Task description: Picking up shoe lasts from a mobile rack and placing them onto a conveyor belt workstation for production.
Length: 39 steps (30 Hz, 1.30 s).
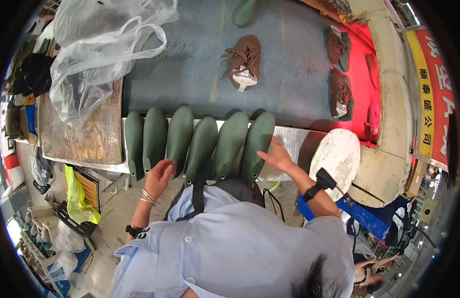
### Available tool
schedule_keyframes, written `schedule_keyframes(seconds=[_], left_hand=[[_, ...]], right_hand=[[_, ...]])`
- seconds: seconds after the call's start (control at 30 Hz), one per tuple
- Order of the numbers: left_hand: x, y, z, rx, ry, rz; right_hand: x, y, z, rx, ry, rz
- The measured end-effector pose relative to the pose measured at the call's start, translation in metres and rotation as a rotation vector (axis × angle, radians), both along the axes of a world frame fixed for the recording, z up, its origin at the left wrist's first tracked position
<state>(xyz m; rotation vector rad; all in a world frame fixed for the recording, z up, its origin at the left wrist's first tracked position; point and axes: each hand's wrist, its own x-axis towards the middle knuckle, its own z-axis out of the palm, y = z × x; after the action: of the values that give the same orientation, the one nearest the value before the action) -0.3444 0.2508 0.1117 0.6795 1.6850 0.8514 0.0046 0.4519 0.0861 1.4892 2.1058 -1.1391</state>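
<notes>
Several green shoe lasts stand in a row along the metal ledge in front of me, their rounded toes pointing away. My right hand (279, 158) is at the right side of the rightmost last (258, 141), thumb and fingers apart, with the thumb tip at its edge; whether it presses on the last I cannot tell. Beside the heel ends of the left-hand lasts, my left hand (159, 177) hovers with loosely bent fingers and nothing in them. It is nearest to the second last (154, 134) and the third last (180, 134) from the left.
A brown laced shoe (245, 62) lies on the grey conveyor belt (185, 74) beyond the ledge. More shoes (340, 94) sit by the red-lit opening at right. Clear plastic bags (91, 64) cover part of a worn wooden board (81, 139). A whitish oval pad (335, 160) stands right.
</notes>
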Motion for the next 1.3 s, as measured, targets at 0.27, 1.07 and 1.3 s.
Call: schedule_keyframes(seconds=[0.27, 1.07, 1.3], left_hand=[[-0.018, -0.015, 0.004, 0.094, 0.046, 0.068], [0.063, -0.052, 0.019, -0.145, 0.013, 0.312], [0.054, -0.034, 0.021, -0.101, 0.04, 0.222]], right_hand=[[-0.031, -0.066, -0.064, 0.057, 0.346, -0.916], [-0.173, 0.168, -0.104, -0.028, 0.582, -0.659], [-0.164, 0.182, -0.074, 0.135, 0.284, -0.607]])
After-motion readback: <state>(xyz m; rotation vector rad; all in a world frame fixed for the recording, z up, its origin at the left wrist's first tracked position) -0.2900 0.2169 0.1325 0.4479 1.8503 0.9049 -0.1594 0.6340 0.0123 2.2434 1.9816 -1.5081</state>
